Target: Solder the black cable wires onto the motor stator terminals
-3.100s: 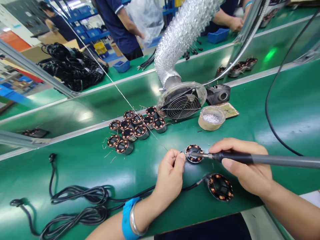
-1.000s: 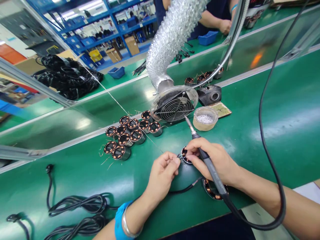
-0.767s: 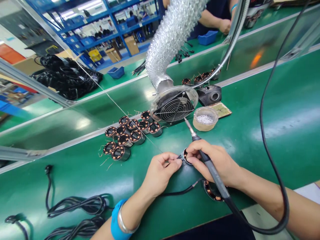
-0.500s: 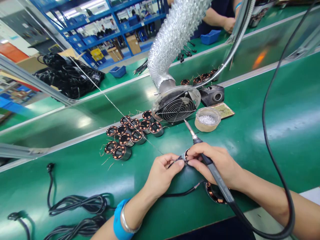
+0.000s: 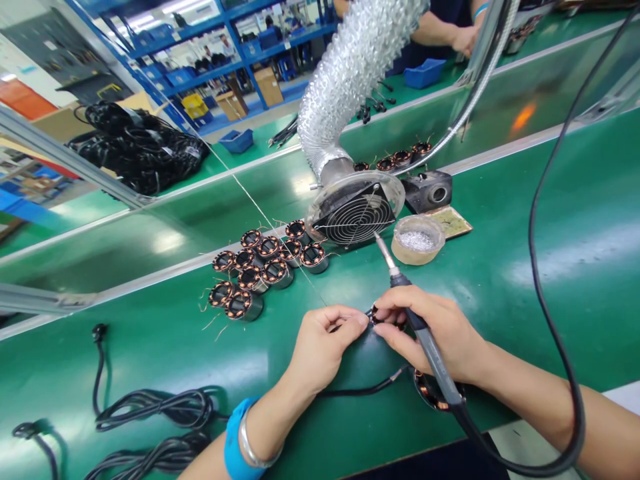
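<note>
My left hand (image 5: 323, 347) is closed in a pinch, thumb against fingertips, on a thin dark wire at a motor stator (image 5: 374, 316). A fine solder wire (image 5: 253, 198) runs down from above to this hand. My right hand (image 5: 443, 327) is closed around a soldering iron (image 5: 434, 355), whose tip points up and away toward the fan grille. The same hand's thumb and fingers also steady the stator, mostly hidden by them. A second copper-wound stator (image 5: 429, 392) lies under the right hand, beside the stripped end of a black cable (image 5: 357, 391).
Several stators (image 5: 276, 272) stand grouped left of a fume fan (image 5: 356, 217) on a silver duct (image 5: 333, 83). A round tub (image 5: 417, 250) of silvery bits and an iron holder (image 5: 431, 192) sit right. Coiled cables (image 5: 160, 408) lie left. Another person's hands (image 5: 466, 40) are across the bench.
The soldering iron has shifted slightly right, its tip a little higher. The left fingers have moved slightly, and the stator between my hands has turned. The view has shifted a little.
</note>
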A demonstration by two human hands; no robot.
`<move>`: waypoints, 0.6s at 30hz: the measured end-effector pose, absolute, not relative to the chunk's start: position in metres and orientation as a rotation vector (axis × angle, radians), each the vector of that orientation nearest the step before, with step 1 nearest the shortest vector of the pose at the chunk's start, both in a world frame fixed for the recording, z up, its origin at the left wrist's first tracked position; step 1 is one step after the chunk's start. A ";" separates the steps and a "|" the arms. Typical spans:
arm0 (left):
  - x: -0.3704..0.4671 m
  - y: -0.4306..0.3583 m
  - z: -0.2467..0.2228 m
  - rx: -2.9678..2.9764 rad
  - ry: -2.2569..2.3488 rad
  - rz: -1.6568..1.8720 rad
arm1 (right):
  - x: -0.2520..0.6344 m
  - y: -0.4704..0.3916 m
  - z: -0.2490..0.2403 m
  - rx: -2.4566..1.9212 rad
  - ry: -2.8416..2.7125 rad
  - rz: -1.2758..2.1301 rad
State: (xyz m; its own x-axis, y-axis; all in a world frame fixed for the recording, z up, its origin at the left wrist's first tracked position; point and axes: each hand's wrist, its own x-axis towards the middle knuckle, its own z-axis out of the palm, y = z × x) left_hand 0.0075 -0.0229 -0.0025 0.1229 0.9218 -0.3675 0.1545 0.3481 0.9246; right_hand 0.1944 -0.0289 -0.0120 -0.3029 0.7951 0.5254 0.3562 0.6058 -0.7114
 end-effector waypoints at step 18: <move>0.016 -0.045 -0.005 1.353 1.339 0.834 | 0.197 -0.029 -0.014 -1.050 -1.919 0.700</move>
